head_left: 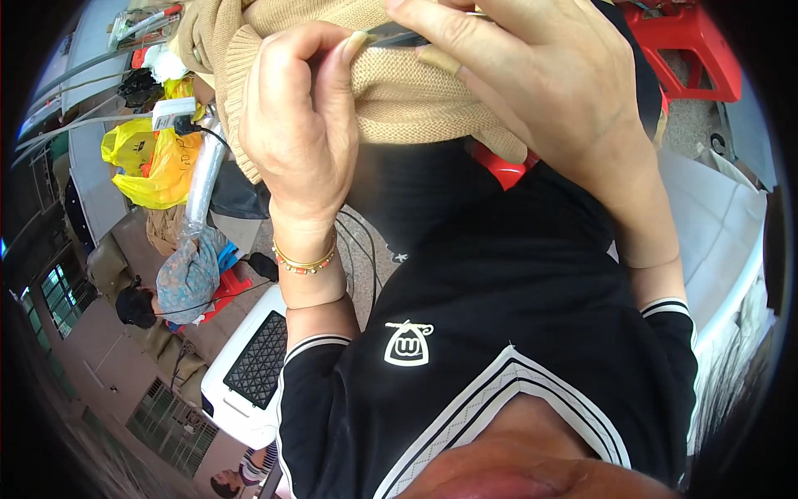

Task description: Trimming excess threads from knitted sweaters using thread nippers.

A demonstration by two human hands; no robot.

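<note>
A tan knit garment (416,100) with ribbed edging lies bunched across my lap at the top of the head view. My left hand (299,116) is closed, thumb and forefinger pinching the knit. From the right, my right hand (549,75) reaches over the fabric, its fingers closed round a dark, slim, blade-like tool (395,37). The tool's tip lies close to my left thumbnail, just above the knit. Most of the tool is hidden by my right fingers, so its exact kind does not show.
A red plastic stool (694,50) stands at upper right, above a white surface (715,233). To the left are yellow plastic bags (158,166), a white plug adapter (173,112), cables, and a white machine with a dark grille (256,358). Other people (187,279) are farther off at left.
</note>
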